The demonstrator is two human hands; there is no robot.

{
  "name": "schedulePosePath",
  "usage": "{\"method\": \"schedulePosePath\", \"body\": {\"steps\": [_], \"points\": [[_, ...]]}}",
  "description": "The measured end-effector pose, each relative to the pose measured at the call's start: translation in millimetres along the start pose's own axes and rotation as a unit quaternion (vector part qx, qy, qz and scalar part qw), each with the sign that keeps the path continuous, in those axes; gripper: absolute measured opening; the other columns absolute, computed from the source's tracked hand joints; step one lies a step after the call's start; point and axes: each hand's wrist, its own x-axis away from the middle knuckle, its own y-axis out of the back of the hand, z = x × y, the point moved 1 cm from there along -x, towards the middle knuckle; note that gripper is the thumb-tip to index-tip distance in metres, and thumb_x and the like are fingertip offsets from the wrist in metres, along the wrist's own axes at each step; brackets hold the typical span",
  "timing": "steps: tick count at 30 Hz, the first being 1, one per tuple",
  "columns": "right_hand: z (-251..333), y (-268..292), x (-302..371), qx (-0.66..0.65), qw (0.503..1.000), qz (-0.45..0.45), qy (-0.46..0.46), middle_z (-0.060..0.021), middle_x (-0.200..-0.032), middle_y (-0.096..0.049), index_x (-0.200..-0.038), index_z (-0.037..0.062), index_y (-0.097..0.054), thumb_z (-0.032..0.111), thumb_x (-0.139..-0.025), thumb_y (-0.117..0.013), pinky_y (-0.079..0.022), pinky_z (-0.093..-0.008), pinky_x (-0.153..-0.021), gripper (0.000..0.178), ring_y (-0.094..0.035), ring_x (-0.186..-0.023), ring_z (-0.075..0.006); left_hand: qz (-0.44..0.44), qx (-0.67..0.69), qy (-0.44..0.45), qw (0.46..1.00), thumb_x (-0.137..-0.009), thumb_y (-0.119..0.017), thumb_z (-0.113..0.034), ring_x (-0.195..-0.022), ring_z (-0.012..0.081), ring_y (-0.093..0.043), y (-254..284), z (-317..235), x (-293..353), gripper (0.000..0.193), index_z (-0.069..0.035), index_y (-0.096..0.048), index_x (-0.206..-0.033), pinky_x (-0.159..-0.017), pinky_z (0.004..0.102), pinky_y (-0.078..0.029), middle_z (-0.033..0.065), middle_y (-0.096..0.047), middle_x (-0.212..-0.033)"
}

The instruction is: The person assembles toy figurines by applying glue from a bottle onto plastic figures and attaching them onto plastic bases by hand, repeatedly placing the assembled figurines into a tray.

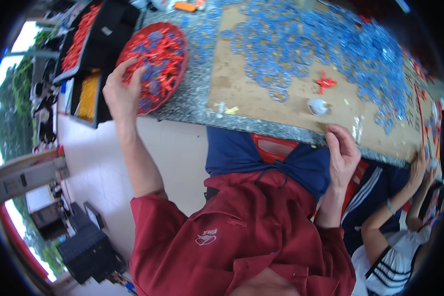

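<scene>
My left hand [121,91] hangs over the left rim of a round red tray [181,74], thumb and forefinger apart, with nothing visible between them. Red plastic pieces [160,47] and several clear bluish discs [154,88] lie mixed in that tray. My right hand [344,153] is at the table's front edge with its fingers curled and thumb pressed close; whatever they may hold is too small to make out. Just beyond it, a small white bottle [318,106] rests on the cardboard sheet [293,111]. A red cross-shaped piece [325,82] lies behind the bottle.
Many clear bluish discs [291,37] with yellowish centres cover the cardboard's far side. At left are a black bin of red pieces [80,37] and a smaller one of yellow pieces [88,96]. Another person's hand [418,167] works at the right end of the table.
</scene>
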Motion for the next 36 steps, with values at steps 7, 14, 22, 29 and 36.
{"method": "schedulePosePath", "body": {"steps": [7,14,22,29,36], "points": [[17,-19,-21,0.133,0.988,-0.025,0.081,-0.0071,-0.093,-0.06,-0.104,0.0048,-0.058,0.011,-0.063,-0.074,-0.043,-0.0267,-0.063,0.045,-0.055,-0.08,-0.0168,-0.071,0.017,-0.138,0.988,-0.073,-0.067,-0.004,-0.088,0.0168,-0.057,8,-65,29,0.026,-0.001,-0.062,-0.099,-0.079,0.0281,-0.043,0.0096,-0.061,-0.094],[0,-29,-37,0.204,0.957,0.002,0.205,-0.0128,-0.095,-0.058,-0.102,0.0045,-0.056,0.009,-0.069,-0.068,-0.045,-0.0321,-0.072,0.035,-0.055,-0.084,-0.0271,0.151,0.248,-0.297,0.91,-0.071,-0.065,-0.002,-0.09,0.026,-0.056,-76,-184,57,0.023,-0.001,-0.063,-0.093,-0.081,0.0339,-0.042,0.0132,-0.061,-0.094],[-7,20,-8,0.058,0.987,-0.097,0.111,-0.0096,-0.092,-0.06,-0.103,0.004,-0.055,0.001,-0.073,-0.065,-0.045,-0.0249,-0.063,0.032,-0.059,-0.077,-0.0166,0.152,0.099,-0.39,0.903,-0.071,-0.065,-0.013,-0.099,0.027,-0.047,-137,-253,75,0.026,-0.002,-0.061,-0.093,-0.079,0.038,-0.035,0.0112,-0.058,-0.098],[0,35,3,0.076,0.98,-0.136,0.12,-0.0071,-0.092,-0.062,-0.104,0.0018,-0.055,0.008,-0.073,-0.068,-0.044,-0.0225,-0.06,0.034,-0.059,-0.075,-0.0126,0.404,0.413,-0.128,0.806,-0.076,-0.061,-0.003,-0.084,0.0207,-0.057,-119,-239,96,0.019,0.0,-0.056,-0.094,-0.07,0.0314,-0.043,0.0105,-0.058,-0.094],[26,30,14,0.026,0.986,-0.047,0.16,-0.0079,-0.078,-0.061,-0.094,-0.0018,-0.059,0.008,-0.063,-0.076,-0.041,-0.0245,-0.056,0.036,-0.053,-0.063,-0.0148,0.472,0.766,0.26,0.35,-0.082,-0.06,-0.014,-0.077,0.0163,-0.05,-108,-181,147,0.034,-0.006,-0.046,-0.112,-0.072,0.0271,-0.041,0.0059,-0.051,-0.089]]}}
